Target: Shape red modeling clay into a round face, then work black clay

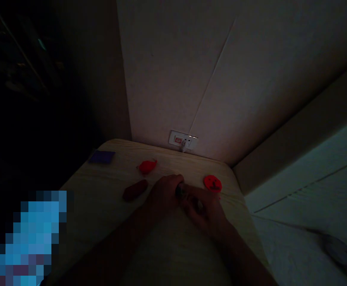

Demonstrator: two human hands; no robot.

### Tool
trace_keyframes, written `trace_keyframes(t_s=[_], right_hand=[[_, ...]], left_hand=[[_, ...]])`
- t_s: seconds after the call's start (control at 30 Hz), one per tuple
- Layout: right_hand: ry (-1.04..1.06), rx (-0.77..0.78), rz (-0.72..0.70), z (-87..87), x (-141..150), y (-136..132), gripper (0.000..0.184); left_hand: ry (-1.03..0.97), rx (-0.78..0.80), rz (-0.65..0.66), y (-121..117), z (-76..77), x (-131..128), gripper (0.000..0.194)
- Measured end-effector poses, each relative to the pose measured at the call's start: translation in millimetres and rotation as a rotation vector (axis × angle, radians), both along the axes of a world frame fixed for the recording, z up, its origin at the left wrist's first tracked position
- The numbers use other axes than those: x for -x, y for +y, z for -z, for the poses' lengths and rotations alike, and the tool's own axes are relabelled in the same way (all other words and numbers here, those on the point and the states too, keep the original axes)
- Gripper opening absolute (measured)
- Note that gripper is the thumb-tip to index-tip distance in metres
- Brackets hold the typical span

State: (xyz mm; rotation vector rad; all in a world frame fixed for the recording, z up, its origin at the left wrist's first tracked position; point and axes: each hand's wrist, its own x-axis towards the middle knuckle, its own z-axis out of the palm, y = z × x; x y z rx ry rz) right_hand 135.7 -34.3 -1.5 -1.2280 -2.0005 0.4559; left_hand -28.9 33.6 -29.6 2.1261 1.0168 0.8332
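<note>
Over the wooden table my left hand and my right hand meet, both with fingers curled in. Between them is a small dark object; the dim light hides what kind it is. Both hands appear to grip it. Left of my left hand lies a dark red oblong item, and beyond that a bright red bundle with pointed ends. Just past my right hand sits a flat red disc with dark marks on it. A purple-blue flat rectangle rests at the table's far left corner.
The pale wooden table stands against a wall. Just above its back edge is a socket plate with a plug in it. A pale panelled piece of furniture borders the right. A pixelated blue patch covers the lower left.
</note>
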Motion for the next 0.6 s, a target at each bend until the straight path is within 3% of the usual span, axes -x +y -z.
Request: trace_keyframes(t_s=[0.13,0.37,0.6], right_hand=[[-0.023,-0.021,-0.036,1.8,-1,1,0.033],[-0.149,-0.035,0.135,1.6,4,1,0.037],[-0.088,0.013,0.259,0.5,12,-5,0.037]], left_hand=[[0.044,0.023,0.018,2,-3.0,1,0.021],[0.105,-0.078,-0.119,1,-0.1,-2,0.013],[0.099,-0.200,-0.061,-2,1.6,-6,0.010]])
